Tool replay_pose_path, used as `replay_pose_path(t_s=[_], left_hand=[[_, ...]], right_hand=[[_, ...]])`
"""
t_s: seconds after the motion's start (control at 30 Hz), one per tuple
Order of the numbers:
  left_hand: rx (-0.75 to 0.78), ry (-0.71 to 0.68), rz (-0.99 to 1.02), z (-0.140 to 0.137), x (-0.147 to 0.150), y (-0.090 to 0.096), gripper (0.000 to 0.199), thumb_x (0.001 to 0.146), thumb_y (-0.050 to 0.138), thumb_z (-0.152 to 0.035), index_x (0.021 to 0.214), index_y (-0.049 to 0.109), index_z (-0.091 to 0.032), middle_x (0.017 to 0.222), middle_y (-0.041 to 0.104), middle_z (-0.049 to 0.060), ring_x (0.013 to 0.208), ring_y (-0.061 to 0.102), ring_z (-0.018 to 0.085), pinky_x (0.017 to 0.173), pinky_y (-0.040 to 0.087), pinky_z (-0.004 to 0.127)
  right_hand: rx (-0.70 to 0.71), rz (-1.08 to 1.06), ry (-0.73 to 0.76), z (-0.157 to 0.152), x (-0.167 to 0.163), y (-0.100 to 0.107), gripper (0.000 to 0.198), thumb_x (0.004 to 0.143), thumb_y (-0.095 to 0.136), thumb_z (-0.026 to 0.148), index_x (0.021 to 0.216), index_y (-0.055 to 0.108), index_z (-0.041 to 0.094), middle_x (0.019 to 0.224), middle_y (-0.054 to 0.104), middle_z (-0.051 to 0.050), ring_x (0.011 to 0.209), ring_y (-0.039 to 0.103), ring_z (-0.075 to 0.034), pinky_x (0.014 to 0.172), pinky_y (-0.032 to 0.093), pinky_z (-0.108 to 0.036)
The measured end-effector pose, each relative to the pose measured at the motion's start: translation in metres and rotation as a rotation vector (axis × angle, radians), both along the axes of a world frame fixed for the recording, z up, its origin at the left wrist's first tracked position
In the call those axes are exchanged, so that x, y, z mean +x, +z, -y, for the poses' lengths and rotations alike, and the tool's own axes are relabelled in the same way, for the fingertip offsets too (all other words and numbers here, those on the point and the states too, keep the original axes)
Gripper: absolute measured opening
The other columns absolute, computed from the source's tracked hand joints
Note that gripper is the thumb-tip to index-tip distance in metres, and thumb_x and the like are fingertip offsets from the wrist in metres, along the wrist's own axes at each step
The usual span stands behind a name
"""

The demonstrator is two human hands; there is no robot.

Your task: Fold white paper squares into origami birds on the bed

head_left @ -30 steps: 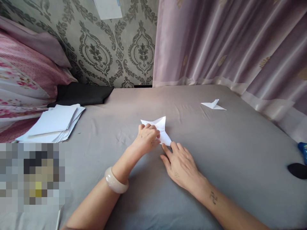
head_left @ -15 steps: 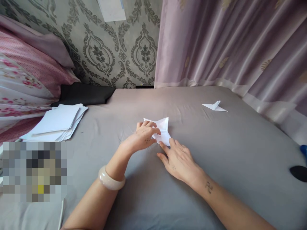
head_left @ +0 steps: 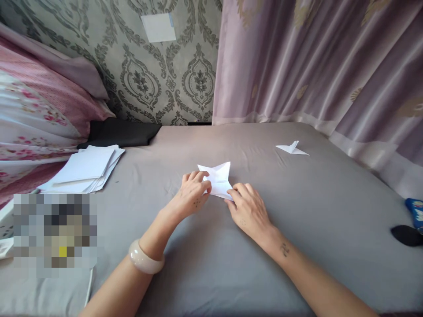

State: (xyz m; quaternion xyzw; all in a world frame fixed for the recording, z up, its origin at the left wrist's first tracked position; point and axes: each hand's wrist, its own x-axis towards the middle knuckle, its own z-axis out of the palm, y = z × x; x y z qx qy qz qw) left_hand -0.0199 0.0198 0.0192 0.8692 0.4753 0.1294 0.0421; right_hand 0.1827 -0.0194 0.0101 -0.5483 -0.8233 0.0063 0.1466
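A small white sheet of folded paper (head_left: 218, 178) lies on the grey bed sheet in front of me, its far corners standing up in points. My left hand (head_left: 193, 191) pinches its left near side, fingers curled over the edge. At the right near corner, my right hand (head_left: 248, 204) grips the paper between thumb and fingers. The near edge between the two hands is visible; the corners under the fingers are hidden. Farther back on the right sits a folded white paper figure (head_left: 292, 148) with pointed ends, apart from both hands.
A stack of white paper (head_left: 84, 167) lies at the left, before a folded black cloth (head_left: 124, 133). A white cable (head_left: 89, 286) runs near the left front beside a blurred-out patch. A black oval object (head_left: 406, 236) lies at the right edge. Curtains (head_left: 280, 61) hang behind.
My left hand has drawn back left, off the paper's middle to its left side. My right thumb and fingers have closed together on the right corner. The view has tilted slightly.
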Motion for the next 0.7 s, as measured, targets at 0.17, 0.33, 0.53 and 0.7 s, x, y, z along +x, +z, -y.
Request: replay_pose_path(t_s=[0.17, 0.33, 0.53, 0.7], left_hand=[[0.065, 0.123, -0.005, 0.028, -0.017, -0.021, 0.019, 0.09, 0.053, -0.02, 0.095, 0.07, -0.026, 0.129, 0.049, 0.01, 0.115, 0.043, 0.031, 0.087, 0.039, 0.045], [0.073, 0.169, -0.041, 0.052, -0.032, -0.029, 0.027, 0.095, 0.045, -0.026, 0.111, 0.067, -0.028, 0.124, 0.05, 0.012, 0.109, 0.044, 0.029, 0.085, 0.039, 0.045], [0.046, 0.235, 0.016, 0.066, -0.038, -0.031, 0.032, 0.098, 0.038, -0.028, 0.113, 0.067, -0.026, 0.111, 0.055, 0.011, 0.098, 0.047, 0.026, 0.08, 0.041, 0.042], [-0.09, 0.313, 0.24, 0.061, -0.04, -0.039, 0.024, 0.093, 0.051, -0.032, 0.104, 0.07, -0.024, 0.103, 0.06, 0.008, 0.092, 0.052, 0.022, 0.081, 0.044, 0.038]], right_hand=[[0.107, 0.042, 0.214, -0.008, -0.017, -0.005, 0.017, 0.09, 0.052, 0.013, 0.099, 0.066, 0.018, 0.104, 0.063, -0.008, 0.096, 0.049, -0.022, 0.082, 0.035, -0.035], [0.089, 0.142, 0.315, -0.014, -0.028, -0.009, 0.023, 0.088, 0.049, 0.006, 0.096, 0.066, 0.018, 0.093, 0.063, -0.007, 0.09, 0.049, -0.021, 0.081, 0.033, -0.034], [0.068, 0.255, 0.365, -0.022, -0.039, -0.002, 0.022, 0.092, 0.047, 0.013, 0.084, 0.067, 0.017, 0.086, 0.062, -0.006, 0.086, 0.05, -0.021, 0.08, 0.031, -0.035], [-0.092, 0.27, 0.368, -0.034, -0.049, 0.019, 0.03, 0.096, 0.047, 0.028, 0.079, 0.069, 0.018, 0.086, 0.065, -0.007, 0.09, 0.053, -0.021, 0.081, 0.032, -0.033]])
